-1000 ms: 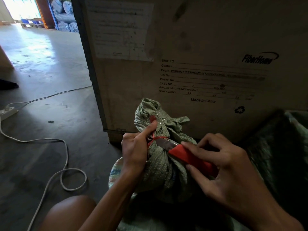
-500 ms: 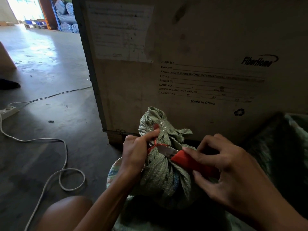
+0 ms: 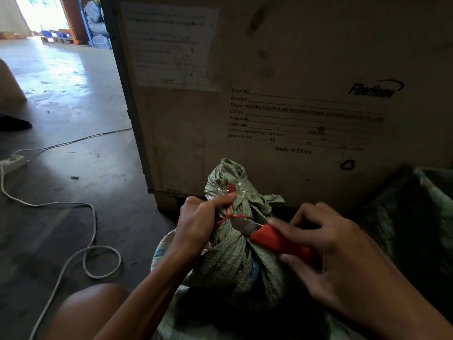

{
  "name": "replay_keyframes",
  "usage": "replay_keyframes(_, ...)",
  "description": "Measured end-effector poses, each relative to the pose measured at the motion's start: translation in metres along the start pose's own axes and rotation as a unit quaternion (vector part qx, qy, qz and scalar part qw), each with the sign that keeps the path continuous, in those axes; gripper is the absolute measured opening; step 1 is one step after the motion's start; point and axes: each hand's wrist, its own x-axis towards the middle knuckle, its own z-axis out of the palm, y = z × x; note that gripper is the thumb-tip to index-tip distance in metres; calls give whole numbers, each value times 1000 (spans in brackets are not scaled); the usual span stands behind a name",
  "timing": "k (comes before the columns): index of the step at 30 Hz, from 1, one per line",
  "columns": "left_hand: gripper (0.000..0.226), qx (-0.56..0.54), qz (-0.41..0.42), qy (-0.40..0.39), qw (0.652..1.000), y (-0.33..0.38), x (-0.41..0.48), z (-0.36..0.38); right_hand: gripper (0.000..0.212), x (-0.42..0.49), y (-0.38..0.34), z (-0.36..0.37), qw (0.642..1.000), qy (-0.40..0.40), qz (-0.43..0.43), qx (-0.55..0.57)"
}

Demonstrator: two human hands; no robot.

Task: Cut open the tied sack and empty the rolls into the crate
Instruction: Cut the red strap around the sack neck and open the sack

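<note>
Compared with a second ago, both hands, the knife and the sack's neck sit slightly lower and nearer to us, measured against the box behind them. The cut itself looks unchanged.

We look down from head height at a green woven sack (image 3: pixel 235 261), standing upright just in front of us on a dim concrete floor (image 3: pixel 73 106). Its top is gathered into a twisted neck, bound with a thin red string (image 3: pixel 226 215), which is not yet cut through.

The left hand (image 3: pixel 198 227) wraps its curled fingers around the neck from the left. One finger stretches along the fabric just above the string.

The right hand (image 3: pixel 343 256) grips a knife (image 3: pixel 277 239) by its red handle, with the fingers curled over the top and the thumb underneath. The bare metal blade points left, and its tip reaches the string at the neck.

Directly behind the sack stands a big box (image 3: pixel 269 57) of pale board, with printed shipping lines and a paper label (image 3: pixel 169 45) stuck near its upper left corner.

A second dark green bag (image 3: pixel 429 204) lies at the right edge, partly in shadow. On the left, a white cable (image 3: pixel 93 231) loops across the floor to a power strip (image 3: pixel 12 163). A bare knee (image 3: pixel 90 307) shows at the bottom left.
</note>
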Motion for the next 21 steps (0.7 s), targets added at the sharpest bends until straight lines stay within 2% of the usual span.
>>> replay_keyframes(9,78,-83,-5,18,996,2,-6,14,51,-3,-5,22,994,94,55,30)
replay_keyframes(13,68,-70,42,86,993,2,-18,29,50,-4,-12,29,985,157,71,16)
replay_keyframes(16,84,-89,59,79,991,-2,-21,36,54,-4,-19,34,983,165,84,-5)
replay_keyframes(21,84,-93,41,130,986,-8,-21,42,60,-2,-25,45,978,176,106,-22)
